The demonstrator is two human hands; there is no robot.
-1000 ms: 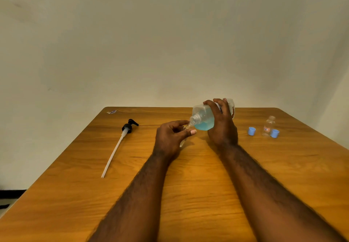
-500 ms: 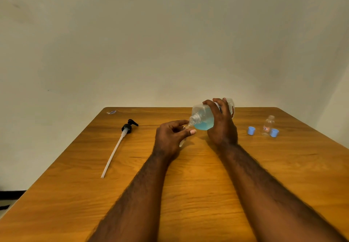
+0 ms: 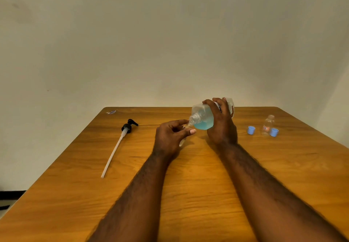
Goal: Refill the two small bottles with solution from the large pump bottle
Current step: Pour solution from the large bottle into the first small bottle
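Plain indoor room, kind uncertain: bare off-white wall (image 3: 170,43); wooden tabletop (image 3: 198,194) set against it; dark skirting strip (image 3: 11,194) at lower left.

Both forearms stretched out, left hand (image 3: 171,137) pinching a small clear plastic bottle (image 3: 181,143), right hand (image 3: 221,126) gripping a large clear blue-filled bottle (image 3: 203,119).

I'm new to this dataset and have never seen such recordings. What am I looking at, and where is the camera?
There is no machine here. A person works with bare hands, filmed by a wide-angle camera worn on their head and looking down. The right hand grips the large bottle of blue solution, tilted with its open neck toward a small bottle pinched in the left hand. On the wooden table lie the removed pump with its long tube, a second small bottle standing uncapped, and two blue caps beside it.
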